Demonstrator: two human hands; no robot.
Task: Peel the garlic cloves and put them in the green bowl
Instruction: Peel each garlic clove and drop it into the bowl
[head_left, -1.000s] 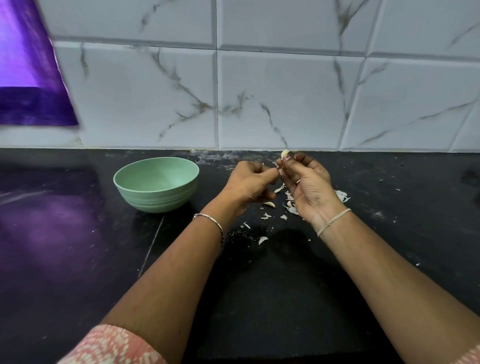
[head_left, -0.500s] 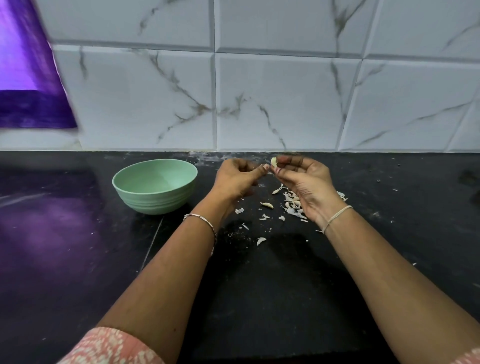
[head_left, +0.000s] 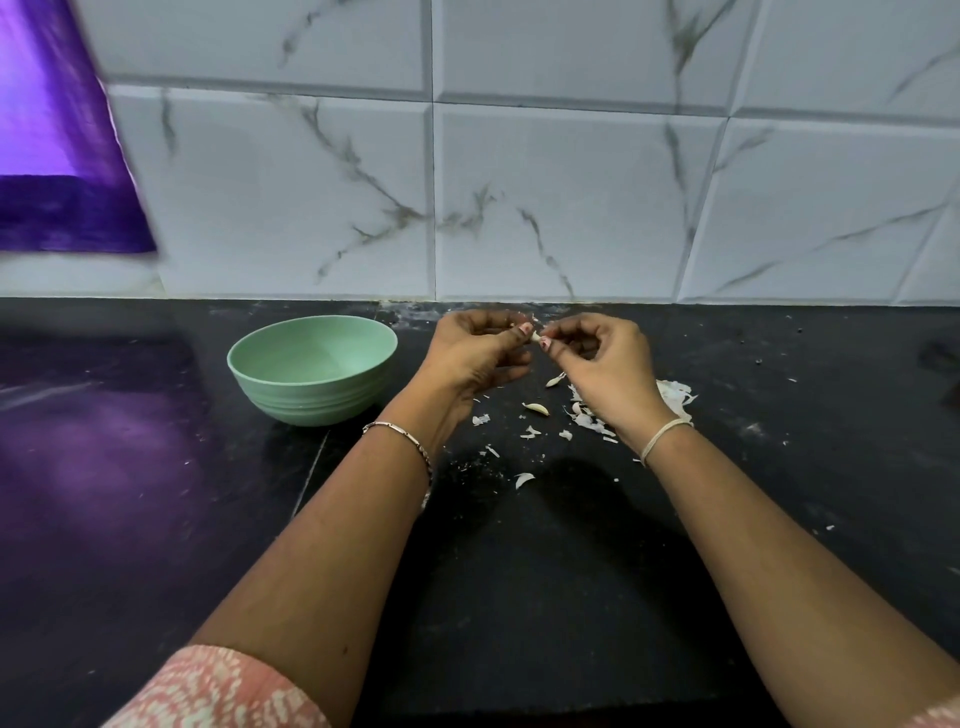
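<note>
A small pale garlic clove (head_left: 535, 336) is pinched between the fingertips of my left hand (head_left: 480, 356) and my right hand (head_left: 602, 364), held above the black counter near the wall. The green bowl (head_left: 311, 371) stands on the counter just left of my left hand; the part of its inside that shows holds nothing. Two loose cloves (head_left: 536, 409) lie on the counter under and between my hands. A heap of white garlic skins (head_left: 672, 395) lies behind my right wrist, partly hidden by it.
Small flakes of peel (head_left: 523, 479) are scattered over the black counter (head_left: 519, 571) in front of my hands. A white marble-patterned tiled wall (head_left: 519, 197) rises right behind. A purple cloth (head_left: 47, 156) hangs at the upper left, reflected in the counter.
Both hands have shifted slightly left and closer to the wall, still working the same clove between the fingertips. The bowl has not moved.
</note>
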